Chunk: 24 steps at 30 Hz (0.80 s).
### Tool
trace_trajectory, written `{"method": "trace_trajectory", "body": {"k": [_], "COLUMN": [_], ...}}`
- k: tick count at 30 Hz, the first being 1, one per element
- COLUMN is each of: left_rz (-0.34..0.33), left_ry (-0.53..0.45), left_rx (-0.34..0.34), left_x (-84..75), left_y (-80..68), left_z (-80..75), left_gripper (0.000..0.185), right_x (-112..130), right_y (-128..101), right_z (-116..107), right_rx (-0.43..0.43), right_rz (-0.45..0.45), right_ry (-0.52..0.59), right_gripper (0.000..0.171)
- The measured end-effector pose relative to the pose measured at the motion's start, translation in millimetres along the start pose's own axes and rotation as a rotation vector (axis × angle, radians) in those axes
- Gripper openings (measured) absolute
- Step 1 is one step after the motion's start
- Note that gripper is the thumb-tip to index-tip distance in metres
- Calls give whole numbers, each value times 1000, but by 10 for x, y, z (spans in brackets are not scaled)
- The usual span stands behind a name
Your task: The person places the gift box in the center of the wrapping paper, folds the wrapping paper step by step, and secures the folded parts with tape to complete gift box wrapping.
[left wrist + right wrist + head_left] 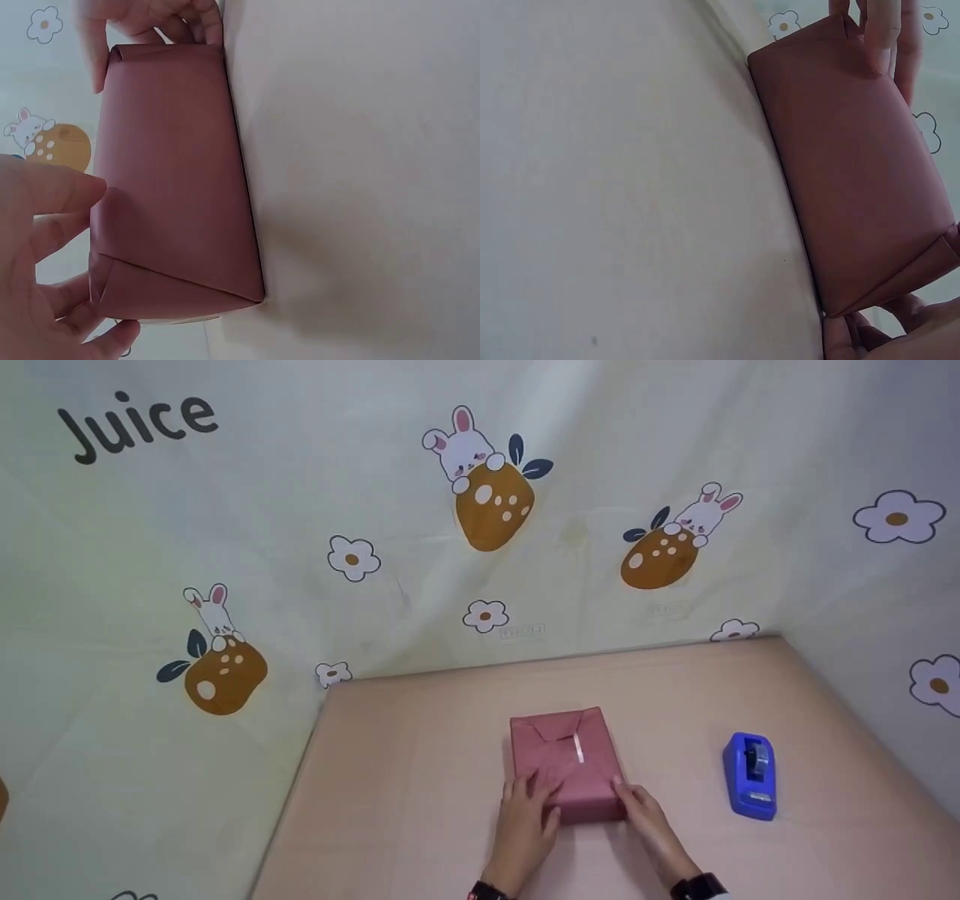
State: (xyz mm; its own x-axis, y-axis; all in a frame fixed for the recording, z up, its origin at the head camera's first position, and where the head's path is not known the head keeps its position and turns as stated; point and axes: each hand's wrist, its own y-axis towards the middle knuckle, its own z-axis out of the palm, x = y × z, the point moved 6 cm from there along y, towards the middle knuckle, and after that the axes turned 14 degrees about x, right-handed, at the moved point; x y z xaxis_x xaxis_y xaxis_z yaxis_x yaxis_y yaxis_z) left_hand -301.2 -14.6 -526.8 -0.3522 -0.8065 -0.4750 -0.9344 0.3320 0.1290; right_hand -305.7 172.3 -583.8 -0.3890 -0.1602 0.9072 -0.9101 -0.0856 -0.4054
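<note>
A box wrapped in dark red paper (568, 757) lies in the middle of the pink table (420, 780), with a strip of clear tape on its folded top seam. My left hand (527, 810) lies on the box's near left corner, its fingers (52, 199) spread flat on the top face and the thumb by the near end. My right hand (643, 808) is at the near right corner, where its curled fingers (180, 22) hold the end of the box (176, 180). The right wrist view shows the box's side (855, 187) and folded end flap.
A blue tape dispenser (750, 775) stands on the table to the right of the box. A pale cloth printed with rabbits and flowers (480, 510) closes in the back and both sides. The table's far edge meets that cloth.
</note>
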Motion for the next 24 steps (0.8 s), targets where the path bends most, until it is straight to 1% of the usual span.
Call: {"method": "trace_trajectory", "body": {"k": [1,4,9,10,12,14,17,19,22,24], "left_rz": [-11,-43,-59,-60,-67,-80,-92,-85,-76,-68], "left_ry": [-13,-49,-80,-82,-84,-96,-124,-157,-233,-289], "left_rx": [13,45,64,65,72,81,83,68,41,34], "left_x": [7,30,46,48,57,68,84,92,110,131], "left_y": [-1,-9,-19,-20,-18,-13,-8,-6,-5,-6], "left_z": [-7,-26,-74,-86,-102,-116,-147,-178,-229,-243], "left_gripper": [36,36,36,36,37,40,40,37,32,31], "right_x": [3,30,110,137,207,296,462,581,755,865], "right_y": [-1,3,11,9,3,-10,-39,-64,-100,-128], "right_z": [7,30,100,110,118,116,111,104,98,93], "right_rx": [-3,-7,37,43,40,29,16,10,1,-19], "right_rz": [5,-30,-112,-121,-137,-152,-180,-212,-277,-348], "right_ry": [12,58,242,269,283,251,145,69,-44,-138], "right_gripper": [78,70,54,50,47,46,49,50,46,44]}}
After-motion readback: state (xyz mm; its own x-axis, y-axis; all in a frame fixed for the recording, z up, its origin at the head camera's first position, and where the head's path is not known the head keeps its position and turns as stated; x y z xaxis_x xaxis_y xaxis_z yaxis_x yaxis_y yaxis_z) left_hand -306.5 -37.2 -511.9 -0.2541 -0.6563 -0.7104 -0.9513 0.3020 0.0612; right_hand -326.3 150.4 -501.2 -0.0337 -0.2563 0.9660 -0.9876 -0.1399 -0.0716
